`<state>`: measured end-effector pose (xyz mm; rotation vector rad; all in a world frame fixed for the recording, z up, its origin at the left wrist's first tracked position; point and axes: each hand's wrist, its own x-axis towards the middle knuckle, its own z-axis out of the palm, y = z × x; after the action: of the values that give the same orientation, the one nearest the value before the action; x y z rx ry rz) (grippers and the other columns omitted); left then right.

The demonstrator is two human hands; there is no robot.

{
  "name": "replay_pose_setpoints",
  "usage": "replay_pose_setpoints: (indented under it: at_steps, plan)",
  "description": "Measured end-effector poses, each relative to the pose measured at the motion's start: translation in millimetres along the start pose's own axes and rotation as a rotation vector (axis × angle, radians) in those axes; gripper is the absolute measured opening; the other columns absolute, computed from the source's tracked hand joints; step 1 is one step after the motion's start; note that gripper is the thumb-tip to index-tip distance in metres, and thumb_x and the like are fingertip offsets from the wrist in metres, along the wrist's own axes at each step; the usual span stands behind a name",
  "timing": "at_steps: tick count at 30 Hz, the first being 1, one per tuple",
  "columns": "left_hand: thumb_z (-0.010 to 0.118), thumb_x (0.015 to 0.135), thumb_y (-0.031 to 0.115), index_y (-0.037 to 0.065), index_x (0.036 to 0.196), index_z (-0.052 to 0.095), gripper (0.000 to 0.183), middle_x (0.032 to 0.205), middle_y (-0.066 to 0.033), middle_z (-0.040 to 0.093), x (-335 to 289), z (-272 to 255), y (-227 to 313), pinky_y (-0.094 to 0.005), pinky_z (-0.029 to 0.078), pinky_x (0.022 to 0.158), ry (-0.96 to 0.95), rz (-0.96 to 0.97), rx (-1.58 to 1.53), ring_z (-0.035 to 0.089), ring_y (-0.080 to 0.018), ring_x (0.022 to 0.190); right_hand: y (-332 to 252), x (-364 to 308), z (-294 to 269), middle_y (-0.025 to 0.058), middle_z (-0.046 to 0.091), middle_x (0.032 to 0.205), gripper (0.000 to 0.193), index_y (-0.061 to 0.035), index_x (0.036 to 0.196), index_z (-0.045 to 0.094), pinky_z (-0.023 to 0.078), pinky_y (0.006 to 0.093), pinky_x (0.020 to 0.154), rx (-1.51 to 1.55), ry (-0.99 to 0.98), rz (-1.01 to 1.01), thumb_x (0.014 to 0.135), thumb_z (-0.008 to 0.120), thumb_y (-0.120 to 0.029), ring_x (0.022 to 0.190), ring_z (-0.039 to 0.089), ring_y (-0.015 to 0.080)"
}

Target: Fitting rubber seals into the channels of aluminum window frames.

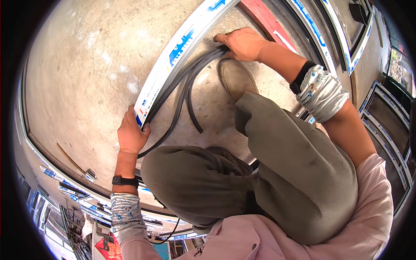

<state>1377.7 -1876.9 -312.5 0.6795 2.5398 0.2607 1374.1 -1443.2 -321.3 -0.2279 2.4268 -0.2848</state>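
A long profile (161,82), white-filmed with blue print and a grey edge, lies slantwise over the floor in front of me. My left hand (132,133) is closed round its near end, thumb on the inner edge. Several black rubber sealing strips (200,61) run beside the profile. Farther up, my right hand (243,44) grips them in a bunch, its fingertips close to the profile's inner edge. From there the strips hang in loops; one loose end (199,130) rests on the floor, and another passes below my left wrist toward my knee.
My shoe (237,80) stands just under the right hand. A red beam (265,19) and more film-covered profiles (310,27) lie at the upper right. Framed panels (385,117) lean at the far right. A thin rod (71,158) lies on the concrete floor (86,78) at left.
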Motion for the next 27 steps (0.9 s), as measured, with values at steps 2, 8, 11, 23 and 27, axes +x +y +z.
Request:
replay_pose_setpoints:
  at_steps: [2,8,11,23,27]
  plan:
    - [0.074,0.069,0.013,0.003,0.142,0.034,0.083,0.121,-0.0205,0.057,2,3,2,-0.0441,0.053,0.086,0.024,0.006,-0.014,0.061,-0.0394,0.105,11,-17,-1,0.0202,0.069,0.097,0.055,-0.0074,0.129,0.055,0.049,0.0438,0.088,0.047,0.041,-0.029,0.081,0.071,-0.029,0.103,0.064,0.0347]
    - [0.074,0.068,0.012,0.001,0.143,0.032,0.086,0.122,-0.0216,0.056,-1,6,3,-0.0441,0.053,0.087,0.071,0.022,0.019,0.06,-0.0403,0.106,36,-44,-11,0.0113,0.07,0.095,0.042,-0.0017,0.111,0.067,0.048,0.0356,0.082,0.808,-0.303,-0.053,0.074,0.081,-0.017,0.092,0.064,0.0233]
    - [0.074,0.068,0.012,0.001,0.143,0.032,0.086,0.122,-0.0216,0.056,0,7,4,-0.044,0.053,0.086,0.078,0.034,0.028,0.06,-0.0402,0.106,58,-53,-30,0.0103,0.07,0.093,0.04,-0.0004,0.112,0.066,0.049,0.0346,0.08,0.77,-0.186,-0.034,0.077,0.079,-0.013,0.087,0.065,0.0225]
    - [0.072,0.074,0.017,-0.001,0.138,0.038,0.075,0.115,-0.0208,0.058,-5,18,1,-0.0441,0.052,0.086,0.187,0.027,0.051,0.059,-0.0384,0.103,67,-53,-122,0.0188,0.069,0.099,0.025,-0.0065,0.107,0.069,0.051,0.0448,0.083,-0.126,0.481,0.126,0.084,0.064,-0.014,0.092,0.065,0.0375]
    - [0.072,0.074,0.015,0.002,0.134,0.041,0.069,0.11,-0.0195,0.059,-6,13,3,-0.0447,0.052,0.085,0.083,-0.07,-0.012,0.061,-0.0387,0.1,81,-37,-106,0.0179,0.068,0.098,0.024,-0.0077,0.107,0.068,0.051,0.0455,0.082,-0.304,0.485,0.128,0.083,0.064,-0.014,0.092,0.065,0.037]
